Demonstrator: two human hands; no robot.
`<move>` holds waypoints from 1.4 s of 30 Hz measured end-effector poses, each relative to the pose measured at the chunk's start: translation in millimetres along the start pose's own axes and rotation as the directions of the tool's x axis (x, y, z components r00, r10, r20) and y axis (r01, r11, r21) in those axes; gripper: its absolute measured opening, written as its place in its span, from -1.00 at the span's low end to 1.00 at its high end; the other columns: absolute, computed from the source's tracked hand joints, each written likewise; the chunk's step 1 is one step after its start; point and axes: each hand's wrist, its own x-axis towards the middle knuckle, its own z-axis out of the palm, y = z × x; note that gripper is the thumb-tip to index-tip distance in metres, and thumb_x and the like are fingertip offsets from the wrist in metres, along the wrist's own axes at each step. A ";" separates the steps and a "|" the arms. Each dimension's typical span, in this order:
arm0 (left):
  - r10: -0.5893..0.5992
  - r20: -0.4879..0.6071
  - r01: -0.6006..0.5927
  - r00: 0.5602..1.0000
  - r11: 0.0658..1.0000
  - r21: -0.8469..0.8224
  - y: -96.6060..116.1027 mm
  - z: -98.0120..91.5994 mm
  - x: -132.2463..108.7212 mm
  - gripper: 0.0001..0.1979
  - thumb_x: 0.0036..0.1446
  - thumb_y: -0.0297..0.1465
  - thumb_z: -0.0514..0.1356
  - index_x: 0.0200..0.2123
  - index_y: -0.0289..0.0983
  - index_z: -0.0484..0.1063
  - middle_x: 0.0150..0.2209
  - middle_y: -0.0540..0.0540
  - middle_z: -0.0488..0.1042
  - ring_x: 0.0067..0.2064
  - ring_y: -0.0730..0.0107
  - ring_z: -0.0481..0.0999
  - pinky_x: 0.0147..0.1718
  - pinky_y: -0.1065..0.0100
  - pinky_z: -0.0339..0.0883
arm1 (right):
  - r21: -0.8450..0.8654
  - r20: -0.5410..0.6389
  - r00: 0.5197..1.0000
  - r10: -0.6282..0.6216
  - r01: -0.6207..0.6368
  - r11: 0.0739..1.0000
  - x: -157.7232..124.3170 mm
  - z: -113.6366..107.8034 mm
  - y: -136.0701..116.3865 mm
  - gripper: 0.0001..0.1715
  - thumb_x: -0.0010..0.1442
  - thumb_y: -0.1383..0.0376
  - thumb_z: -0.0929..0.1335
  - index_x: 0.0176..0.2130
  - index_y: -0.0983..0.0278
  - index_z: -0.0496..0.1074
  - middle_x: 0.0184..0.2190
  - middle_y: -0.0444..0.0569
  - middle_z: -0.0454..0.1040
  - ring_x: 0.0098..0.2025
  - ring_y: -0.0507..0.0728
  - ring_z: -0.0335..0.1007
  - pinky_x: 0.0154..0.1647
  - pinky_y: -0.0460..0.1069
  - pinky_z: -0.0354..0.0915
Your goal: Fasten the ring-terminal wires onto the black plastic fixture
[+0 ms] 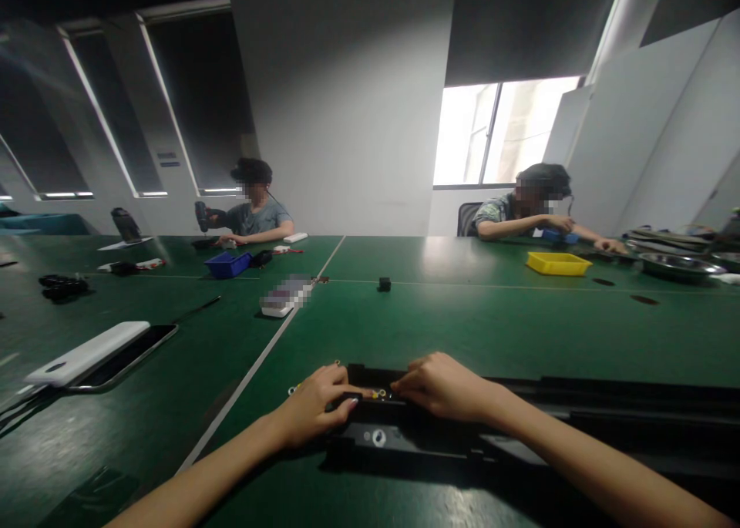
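Observation:
A long black housing (422, 439) lies on the green table in front of me, its left end under my hands. My left hand (317, 406) is closed over that end, with several ring terminals with yellow sleeves around its fingers. One ring terminal (380, 394) lies at my left index fingertip, inside the housing; another ring terminal (292, 391) sticks out left of the hand. Just right of the fingertip, my right hand (442, 385) is pinched, fingertips down in the housing; what it holds is too small to make out. A round silvery fitting (378, 437) shows on the near wall.
To the left lie a white power bank (92, 351) and a phone (124, 358) with cables. A small black block (385, 284), a blue tray (228, 264) and a yellow tray (558, 264) stand farther back. Two people work across the table, one holding a power drill (201, 216).

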 end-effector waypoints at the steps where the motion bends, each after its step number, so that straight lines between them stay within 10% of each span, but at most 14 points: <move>1: 0.000 -0.002 0.000 1.000 1.000 -0.001 0.0 0.1 -0.2 -0.67 0.28 -0.36 -0.03 0.07 -0.10 0.33 -0.29 -0.08 0.30 -0.24 0.31 0.28 -0.22 0.33 0.21 | 0.001 -0.001 1.000 0.000 0.000 1.000 0.1 0.2 0.2 -0.67 0.23 0.34 0.20 -0.14 0.22 0.50 -0.29 -0.03 0.55 -0.34 0.07 0.43 -0.37 -0.10 0.18; 42: -0.010 0.013 0.010 1.000 1.000 0.010 2.1 -0.9 0.4 -0.67 0.26 -0.36 -0.02 0.05 -0.12 0.36 -0.31 -0.08 0.29 -0.25 0.29 0.28 -0.25 0.32 0.19 | -0.051 -0.011 1.000 0.019 -0.019 0.999 0.4 0.1 -2.0 -0.67 0.28 0.29 0.18 -0.15 0.20 0.50 -0.36 -0.05 0.54 -0.40 0.05 0.42 -0.44 -0.10 0.15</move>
